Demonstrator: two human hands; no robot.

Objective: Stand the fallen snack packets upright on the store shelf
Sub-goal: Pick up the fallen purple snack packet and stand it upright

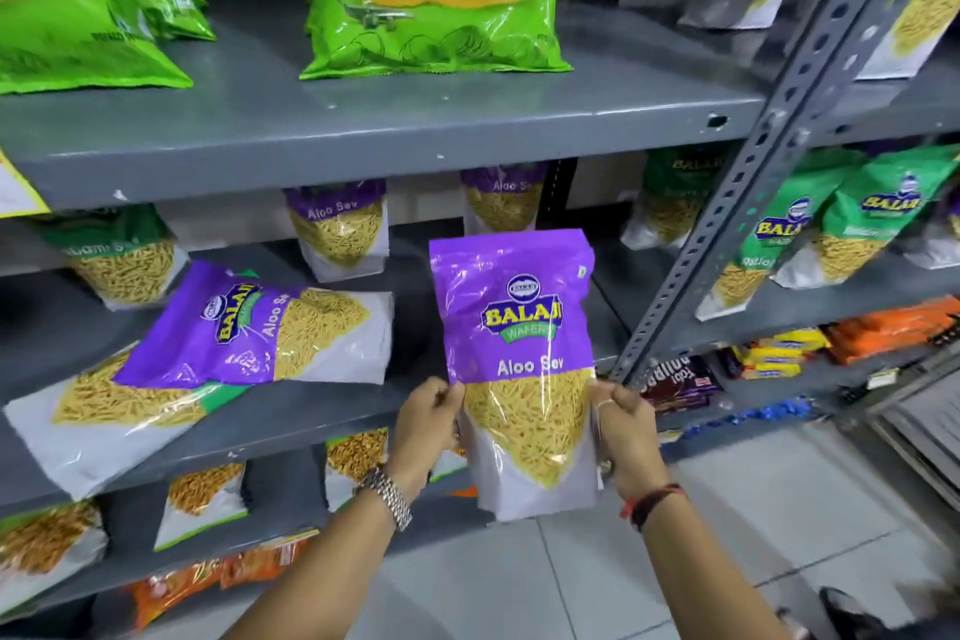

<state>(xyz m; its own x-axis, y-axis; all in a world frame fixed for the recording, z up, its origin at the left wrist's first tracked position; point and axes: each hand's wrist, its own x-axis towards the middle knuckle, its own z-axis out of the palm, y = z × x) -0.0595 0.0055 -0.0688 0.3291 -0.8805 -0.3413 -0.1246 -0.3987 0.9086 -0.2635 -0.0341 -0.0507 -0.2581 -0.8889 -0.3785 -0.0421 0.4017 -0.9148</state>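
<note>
An Aloo Sev packet [517, 353] is gripped upright by the left hand [426, 424] and right hand [628, 424], just before the shelf's [363, 130] front edge, long axis vertical.

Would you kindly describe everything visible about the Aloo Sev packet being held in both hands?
The held Aloo Sev packet is a glossy plastic pouch, purple on top with the Balaji Wafers logo, clear in the middle showing thin yellow sev, whitish at the bottom. It is upright, facing the camera, in front of the grey shelf edge, not resting on it. The left hand grips its left edge, the right hand its right edge.
</note>
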